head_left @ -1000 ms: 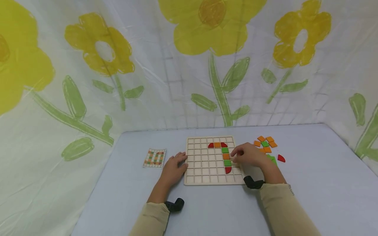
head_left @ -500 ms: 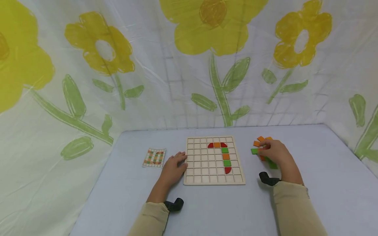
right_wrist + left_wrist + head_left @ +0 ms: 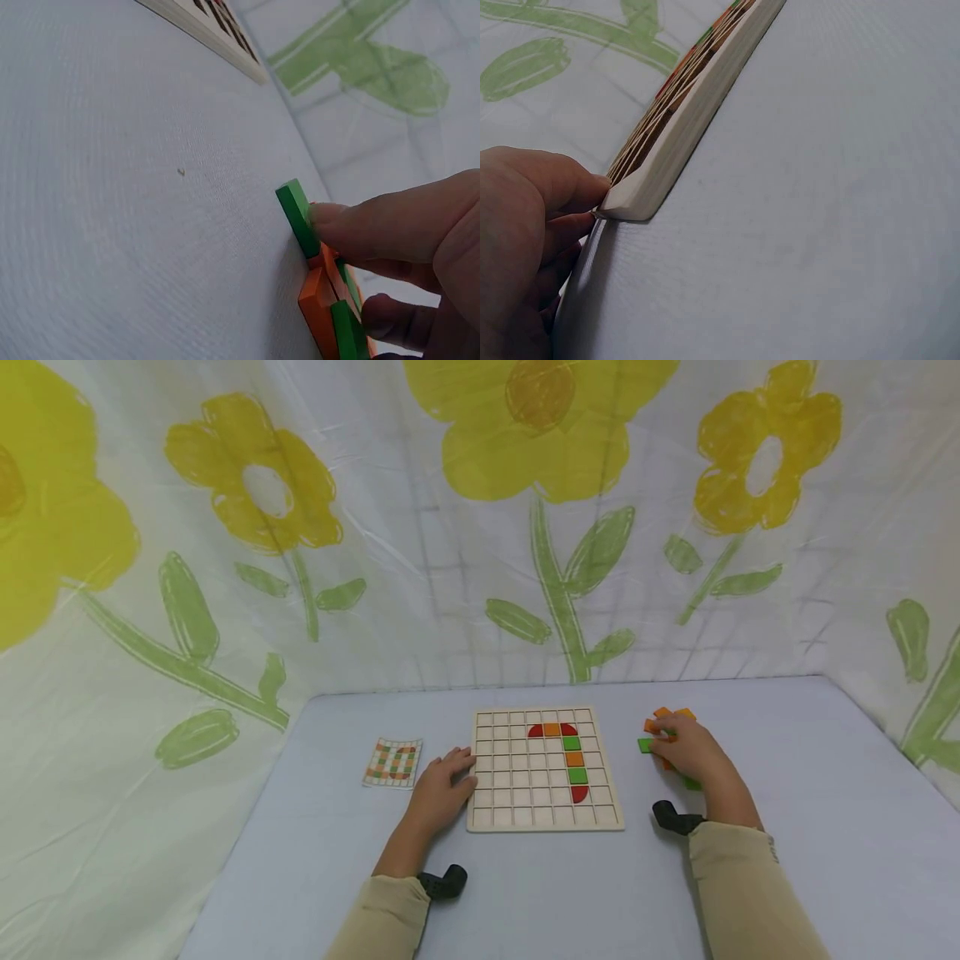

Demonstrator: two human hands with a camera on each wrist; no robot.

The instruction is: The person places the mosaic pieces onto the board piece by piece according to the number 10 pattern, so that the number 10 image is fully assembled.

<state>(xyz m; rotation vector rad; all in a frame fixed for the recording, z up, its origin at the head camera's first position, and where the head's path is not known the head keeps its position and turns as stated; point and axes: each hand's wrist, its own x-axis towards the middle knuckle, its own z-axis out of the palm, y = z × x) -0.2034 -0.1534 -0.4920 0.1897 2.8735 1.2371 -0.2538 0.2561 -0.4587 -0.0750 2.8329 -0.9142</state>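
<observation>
Right hand (image 3: pixel 697 756): fingers bent over a small pile. 1 fingertip touches the green tile (image 3: pixel 298 217); a second, apart from it, sits deeper in the pile, next to another green tile (image 3: pixel 346 330). We cannot tell whether the first tile is pinched (its far side is hidden from us).

Key relation, as we judge it: the green tile sticks out just left of the right fingertips, its exposed end facing the grid board (image 3: pixel 510 793), which lies farther left, well apart. We take the tile as squarish, so we read no long axis for the fingers to match; flat or tilted, we cannot say. The right hand is plainly the nearer one. Under those fingers an orange tile (image 3: pixel 319 311) crowds the green one, and we note it could drag along.

Left hand (image 3: pixel 441 793): fingers extended and slightly spread, tips against the board's left edge. From them, 7 set pieces lie to the right, across the grid; the pattern card (image 3: pixel 393 763) lies to their left, on the tabletop (image 3: pixel 540 893).
</observation>
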